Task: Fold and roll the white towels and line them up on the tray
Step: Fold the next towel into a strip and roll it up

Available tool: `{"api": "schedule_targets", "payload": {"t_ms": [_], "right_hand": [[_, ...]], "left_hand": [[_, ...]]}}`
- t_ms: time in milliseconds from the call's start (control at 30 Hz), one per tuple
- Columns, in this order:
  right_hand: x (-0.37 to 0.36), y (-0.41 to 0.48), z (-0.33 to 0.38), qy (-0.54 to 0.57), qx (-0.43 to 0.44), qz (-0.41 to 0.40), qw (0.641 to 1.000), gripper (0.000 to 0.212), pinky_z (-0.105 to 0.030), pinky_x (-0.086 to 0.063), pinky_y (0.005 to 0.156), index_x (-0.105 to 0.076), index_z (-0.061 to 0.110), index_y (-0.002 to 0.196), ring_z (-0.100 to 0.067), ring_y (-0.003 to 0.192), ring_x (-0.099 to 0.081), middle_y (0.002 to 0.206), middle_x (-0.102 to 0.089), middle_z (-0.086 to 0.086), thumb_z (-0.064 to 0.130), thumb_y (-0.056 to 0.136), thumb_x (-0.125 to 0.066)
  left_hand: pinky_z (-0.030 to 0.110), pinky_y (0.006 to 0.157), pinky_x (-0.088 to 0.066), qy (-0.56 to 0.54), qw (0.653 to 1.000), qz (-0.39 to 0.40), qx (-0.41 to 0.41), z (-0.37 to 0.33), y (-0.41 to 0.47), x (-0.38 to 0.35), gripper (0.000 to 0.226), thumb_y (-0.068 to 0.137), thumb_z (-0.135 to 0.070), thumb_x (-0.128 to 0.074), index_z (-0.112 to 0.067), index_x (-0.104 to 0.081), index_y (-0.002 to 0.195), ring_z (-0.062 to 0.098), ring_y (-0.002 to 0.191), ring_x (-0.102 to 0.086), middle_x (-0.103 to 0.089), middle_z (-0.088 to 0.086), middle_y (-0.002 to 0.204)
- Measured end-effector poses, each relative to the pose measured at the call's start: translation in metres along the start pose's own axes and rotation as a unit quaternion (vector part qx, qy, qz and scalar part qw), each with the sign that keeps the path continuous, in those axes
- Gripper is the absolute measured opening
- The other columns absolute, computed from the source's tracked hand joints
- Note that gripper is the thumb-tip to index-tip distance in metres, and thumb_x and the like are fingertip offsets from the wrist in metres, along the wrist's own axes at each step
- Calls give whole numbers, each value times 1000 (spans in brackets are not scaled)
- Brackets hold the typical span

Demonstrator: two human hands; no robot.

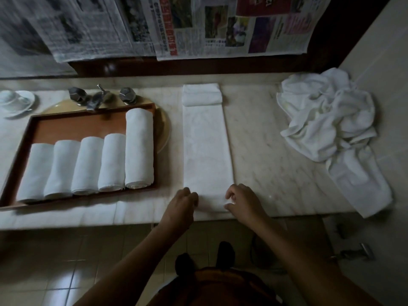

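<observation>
Person seen from above. Left forearm and right forearm are bare to the frame's edge. Left hand and right hand are likewise uncovered. A rust-orange garment shows at bottom centre; its cut is unclear in the dim light. Left foot and right foot are covered in something dark with rounded toes, shoes or socks undetermined.

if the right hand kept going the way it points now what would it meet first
The folded towel: the right hand points up-left and its fingertips are at the towel's near end. Beyond that, likely the left hand.
</observation>
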State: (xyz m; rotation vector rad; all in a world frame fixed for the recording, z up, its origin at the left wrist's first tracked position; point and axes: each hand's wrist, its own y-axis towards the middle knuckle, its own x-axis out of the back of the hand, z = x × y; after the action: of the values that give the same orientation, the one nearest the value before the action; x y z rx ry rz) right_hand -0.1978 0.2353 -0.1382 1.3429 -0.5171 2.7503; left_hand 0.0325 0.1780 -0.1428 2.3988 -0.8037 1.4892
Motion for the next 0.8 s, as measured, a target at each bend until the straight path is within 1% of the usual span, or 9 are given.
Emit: {"api": "schedule_targets", "payload": {"t_ms": [100, 200, 267, 333, 400, 533, 633, 700, 800], "right_hand": [[-9, -5, 3, -69, 103, 8, 992, 19, -36, -51, 76, -63, 23, 93, -13, 97, -54, 101, -54, 6, 5, 88, -67], [-20, -10, -1, -122, 157, 6, 980, 32, -42, -51, 68, -62, 20, 93, -19, 95, -53, 101, -52, 4, -8, 78, -59], [-25, -14, -5, -127, 177, -3, 976, 31, -41, -52, 69, -63, 19, 98, -19, 96, -52, 104, -53, 3, -6, 81, -56], [-26, -17, -7, -125, 202, -5, 971, 25, -38, -52, 73, -64, 18, 104, -18, 97, -51, 108, -55, 3, 2, 89, -52], [-22, -17, -8, -129, 228, -4, 965, 21, -37, -51, 75, -62, 18, 105, -17, 96, -50, 108, -55, 4, 7, 92, -50], [-17, -12, -8, -143, 248, 6, 958, 28, -39, -49, 71, -60, 15, 104, -22, 92, -50, 106, -56, -1, 0, 83, -51], [-18, -10, -10, -156, 246, 10, 957, 33, -39, -48, 71, -60, 14, 106, -25, 91, -51, 106, -56, -4, -1, 78, -51], [-19, -9, -11, -158, 235, 13, 959, 33, -40, -49, 71, -60, 13, 107, -26, 90, -53, 105, -57, -5, -1, 78, -51], [-17, -9, -10, -158, 217, 24, 963, 30, -40, -48, 74, -60, 12, 107, -28, 91, -55, 106, -59, -7, -1, 81, -52]], "left_hand": [[25, 63, -37, 50, 998, 4, -42, 0, -6, -10, 22, 87, 7, -63, -15, -66, 91, 13, 81, -43, -57, 0, 93], [31, 60, -43, 82, 992, -6, -96, 9, -14, -15, 23, 75, 7, -67, -15, -62, 73, 18, 75, -48, -62, 1, 86], [36, 66, -46, 112, 983, 13, -142, 17, -18, -18, 22, 77, 4, -66, -16, -61, 69, 21, 80, -50, -64, 1, 93], [37, 70, -47, 116, 983, 14, -144, 23, -19, -18, 17, 81, 0, -57, -14, -65, 81, 22, 85, -50, -63, 2, 97], [37, 69, -49, 97, 985, 8, -145, 26, -18, -13, 23, 80, -1, -52, -11, -68, 93, 22, 84, -50, -61, 3, 94], [36, 71, -48, 96, 981, 37, -164, 31, -14, -5, 35, 68, -6, -81, -10, -69, 101, 21, 86, -51, -60, 1, 96], [34, 72, -46, 100, 980, 9, -171, 31, -14, -3, 22, 83, -12, -62, -14, -68, 104, 20, 88, -51, -60, -1, 96], [33, 71, -46, 104, 979, -10, -175, 29, -13, -3, 24, 85, -15, -50, -16, -69, 100, 20, 86, -52, -61, -2, 93], [37, 66, -53, 85, 982, -3, -170, 29, -8, 0, 29, 86, -14, -46, -15, -72, 99, 20, 81, -57, -66, 0, 91]]}}
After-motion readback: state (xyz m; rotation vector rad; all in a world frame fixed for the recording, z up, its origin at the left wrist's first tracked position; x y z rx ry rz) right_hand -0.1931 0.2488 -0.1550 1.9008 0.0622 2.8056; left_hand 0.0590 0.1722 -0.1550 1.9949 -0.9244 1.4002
